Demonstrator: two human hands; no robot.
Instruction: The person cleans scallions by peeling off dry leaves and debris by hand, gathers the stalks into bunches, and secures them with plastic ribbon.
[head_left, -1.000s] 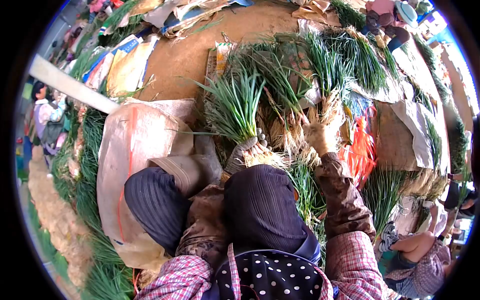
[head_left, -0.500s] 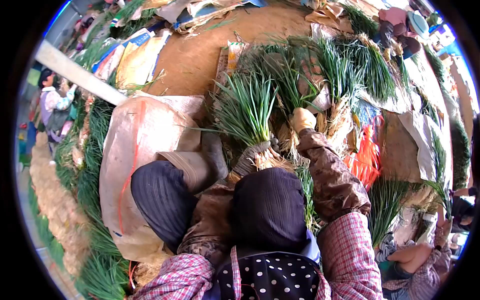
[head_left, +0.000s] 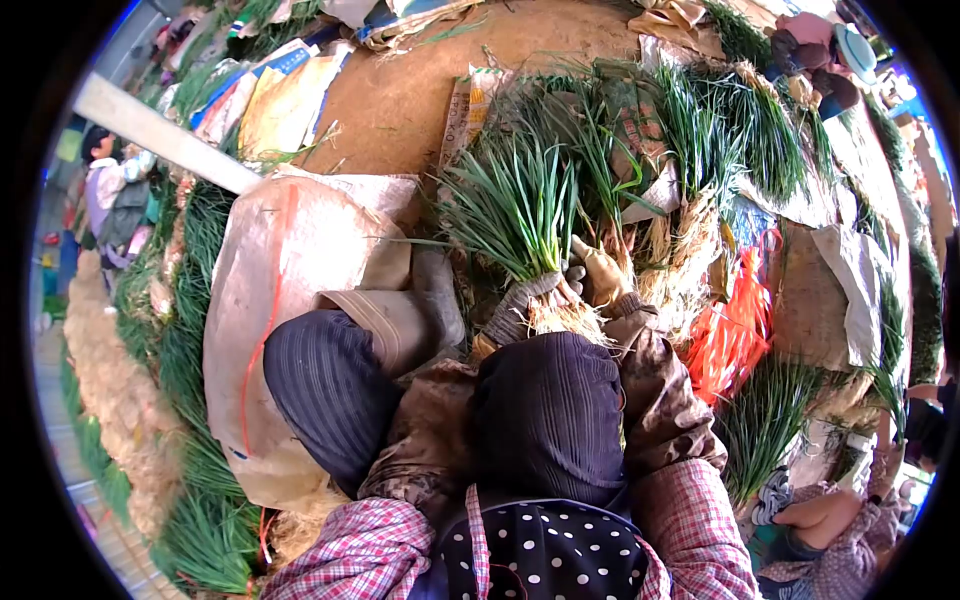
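My left hand (head_left: 512, 308), in a grey knitted glove, is closed around the lower stalks of a bunch of green onions (head_left: 520, 205). The leaves fan up and away from me, and the pale roots (head_left: 565, 318) hang toward my right knee. Right beside the bunch is my right hand (head_left: 602, 278) in a yellowish glove, close to the left fingers. Its fingers look bent in; whatever they grip is hidden. Beyond both hands lies a pile of loose green onions (head_left: 690, 130), with dry, straw-coloured roots (head_left: 690, 270) facing me.
Red plastic strips (head_left: 732, 335) lie to the right. A pale sack with a red line (head_left: 250, 330) lies at my left, near a white pole (head_left: 165, 135). More green onions (head_left: 770, 420) lie at right. Other people sit at the far left (head_left: 115, 195) and lower right (head_left: 830, 540).
My right hand has come back from the pile toward me, down to the bunch's base. My left hand and the bunch appear slightly further right in view.
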